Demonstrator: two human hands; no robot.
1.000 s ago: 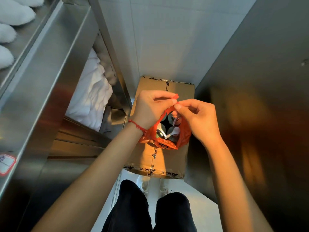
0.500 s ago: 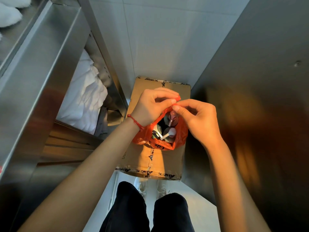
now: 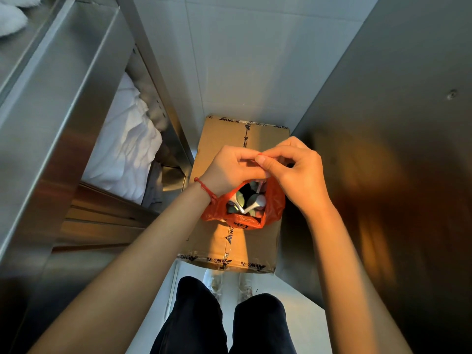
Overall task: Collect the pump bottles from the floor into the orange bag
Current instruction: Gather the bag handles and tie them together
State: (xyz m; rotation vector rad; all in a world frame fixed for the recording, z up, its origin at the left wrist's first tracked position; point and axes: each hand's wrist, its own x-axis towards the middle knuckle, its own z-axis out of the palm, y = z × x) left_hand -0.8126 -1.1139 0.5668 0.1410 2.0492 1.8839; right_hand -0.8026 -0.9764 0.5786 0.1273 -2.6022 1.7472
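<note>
Orange plastic was pinched between both hands: the orange bag [image 3: 273, 204] hung over a taped cardboard box [image 3: 245, 241], its mouth gathered upward. The left hand [image 3: 231, 169] and the right hand [image 3: 297, 172] met above the opening, fingers [image 3: 264, 163] curled shut on the thin handle strips, thumbs and forefingers touching as if working a knot. Inside the bag lay the pump bottles [image 3: 246, 203], their pale pump heads pointing up through the gap; no bottle showed on the visible floor [image 3: 301, 297], so collection looked complete and closing the bag seemed the step in hand.

The likeliest trouble was the thin film: a sharp tug on the strips could tear them or let one slip free, and the load would drop onto the box. A pump head standing high in the mouth might also catch the plastic and stop it from closing.

Room was tight. A steel shelf unit [image 3: 63, 98] with white linen [image 3: 127, 149] on a lower level stood close on the left, a dark metal panel [image 3: 396, 175] close on the right, and a tiled wall [image 3: 255, 60] ahead. The box filled the floor between them, just beyond the person's shoes [image 3: 217, 282] and dark trousers [image 3: 194, 318], leaving little space to swing the bag clear.
</note>
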